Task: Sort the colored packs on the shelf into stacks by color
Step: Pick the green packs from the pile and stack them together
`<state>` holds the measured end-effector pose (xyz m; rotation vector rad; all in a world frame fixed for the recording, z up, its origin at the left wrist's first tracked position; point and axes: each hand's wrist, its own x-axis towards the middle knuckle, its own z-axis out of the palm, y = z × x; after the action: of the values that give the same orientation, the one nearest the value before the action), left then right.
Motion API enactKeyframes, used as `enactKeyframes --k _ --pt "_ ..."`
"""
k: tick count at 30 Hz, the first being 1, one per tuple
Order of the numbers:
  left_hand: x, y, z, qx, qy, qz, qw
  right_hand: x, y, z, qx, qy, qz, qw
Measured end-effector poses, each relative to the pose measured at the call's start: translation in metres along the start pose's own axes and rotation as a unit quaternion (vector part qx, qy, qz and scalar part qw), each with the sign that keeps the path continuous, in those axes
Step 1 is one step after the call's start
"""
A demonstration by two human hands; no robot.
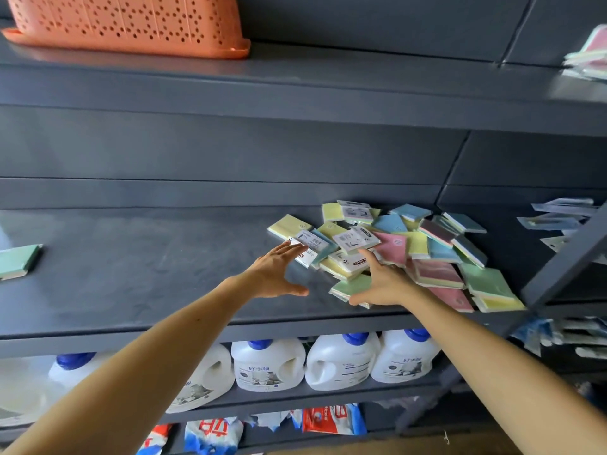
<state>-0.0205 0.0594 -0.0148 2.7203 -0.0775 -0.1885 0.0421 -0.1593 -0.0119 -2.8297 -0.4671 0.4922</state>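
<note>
Pastel packs [407,247] in yellow, blue, pink and green lie jumbled on the grey shelf [147,277]. The left hand [276,274] hovers spread and empty at the heap's left edge. The right hand [382,284] rests its splayed fingers [369,259] on the packs, gripping none. One green pack [19,261] lies well apart, far left.

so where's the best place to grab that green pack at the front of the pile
Take the green pack by its free left corner, coming from the open shelf side. It lies flat at the pile's near edge, its right part under the right hand; pinching thumb under, fingers on top would probably lift it without disturbing others.
</note>
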Motion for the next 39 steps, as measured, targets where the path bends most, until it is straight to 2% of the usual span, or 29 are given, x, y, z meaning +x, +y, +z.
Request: enactKeyframes --k 9,16,20,32,39 --pt "-0.003 0.029 0.001 0.019 -0.017 0.03 0.999 -0.024 0.009 -0.009 0.048 0.008 -0.005 0.999" --pt "-0.002 0.056 0.009 0.053 -0.07 0.071 0.994 -0.047 0.011 -0.005 0.074 0.033 -0.051 0.995" --pt "0.0 0.072 0.014 0.035 -0.092 0.091 0.991 -0.051 0.006 -0.003 0.074 0.048 -0.08 0.993" --pt "0.013 0.077 0.02 0.116 -0.062 0.127 0.983 -0.056 0.008 -0.005 0.073 0.06 -0.081 0.992" --pt "0.035 0.088 0.026 0.14 -0.032 0.134 0.981 -0.047 0.032 -0.003 0.126 0.036 -0.066 0.989"
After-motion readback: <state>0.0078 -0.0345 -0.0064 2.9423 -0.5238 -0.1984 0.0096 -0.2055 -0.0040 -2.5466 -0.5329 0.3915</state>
